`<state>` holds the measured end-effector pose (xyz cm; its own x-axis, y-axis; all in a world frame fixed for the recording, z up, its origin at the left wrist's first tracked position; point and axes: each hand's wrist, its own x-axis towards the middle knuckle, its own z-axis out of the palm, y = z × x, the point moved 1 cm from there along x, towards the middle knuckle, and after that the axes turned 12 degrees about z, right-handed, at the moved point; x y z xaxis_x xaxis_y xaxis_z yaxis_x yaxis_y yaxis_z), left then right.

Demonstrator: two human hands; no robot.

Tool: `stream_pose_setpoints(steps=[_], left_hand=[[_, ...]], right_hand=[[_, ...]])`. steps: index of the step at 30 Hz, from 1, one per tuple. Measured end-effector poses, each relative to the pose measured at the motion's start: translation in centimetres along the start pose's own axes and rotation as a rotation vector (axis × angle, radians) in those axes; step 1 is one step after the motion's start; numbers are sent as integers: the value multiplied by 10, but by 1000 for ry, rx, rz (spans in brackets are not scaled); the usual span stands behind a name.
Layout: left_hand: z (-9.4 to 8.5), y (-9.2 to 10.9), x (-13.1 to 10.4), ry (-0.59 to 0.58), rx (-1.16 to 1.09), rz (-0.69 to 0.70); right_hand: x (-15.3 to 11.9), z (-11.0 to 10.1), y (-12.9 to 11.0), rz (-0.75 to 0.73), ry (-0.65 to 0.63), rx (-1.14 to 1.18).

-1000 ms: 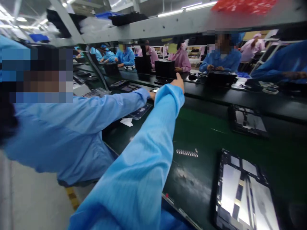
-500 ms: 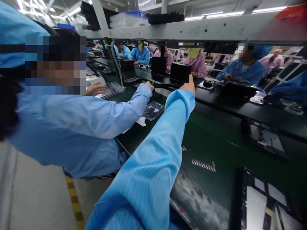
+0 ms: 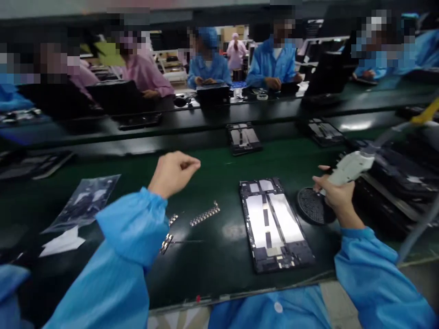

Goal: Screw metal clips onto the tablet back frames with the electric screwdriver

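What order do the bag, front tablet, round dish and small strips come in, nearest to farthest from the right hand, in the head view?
From the right hand:
1. Round dish, just left of it
2. Front tablet, left of the dish
3. Small strips, further left
4. Bag, far left

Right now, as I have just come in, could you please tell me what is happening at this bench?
A person's right hand holds a pale handheld tool by a round black dish. The left hand, closed in a pinch, hovers over the green bench; I cannot tell whether it holds anything. An opened tablet-like device lies between the hands, touched by neither.
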<state>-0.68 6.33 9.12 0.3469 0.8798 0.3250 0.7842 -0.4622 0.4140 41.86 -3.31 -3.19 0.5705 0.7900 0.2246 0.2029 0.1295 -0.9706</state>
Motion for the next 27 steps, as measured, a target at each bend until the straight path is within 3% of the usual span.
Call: stream_pose_setpoints(steps=[3, 6, 10, 14, 19, 23, 27], left_hand=[[49, 21, -30, -41, -321, -96], [95, 33, -52, -133, -605, -262], [134, 41, -64, -259, -803, -351], [150, 45, -66, -263, -805, -326], [156, 46, -60, -229, -807, -280], [159, 45, -57, -240, -851, -289], [161, 44, -57, -282, -904, -367]], right_hand=[[4, 6, -1, 1, -8, 63], [0, 14, -22, -45, 1, 136], [-21, 31, -60, -8, -87, 380], [-52, 66, -83, 69, -305, 529], [-80, 115, -89, 174, -527, 560], [-85, 153, -85, 213, -628, 468], [-86, 177, -79, 187, -637, 343]])
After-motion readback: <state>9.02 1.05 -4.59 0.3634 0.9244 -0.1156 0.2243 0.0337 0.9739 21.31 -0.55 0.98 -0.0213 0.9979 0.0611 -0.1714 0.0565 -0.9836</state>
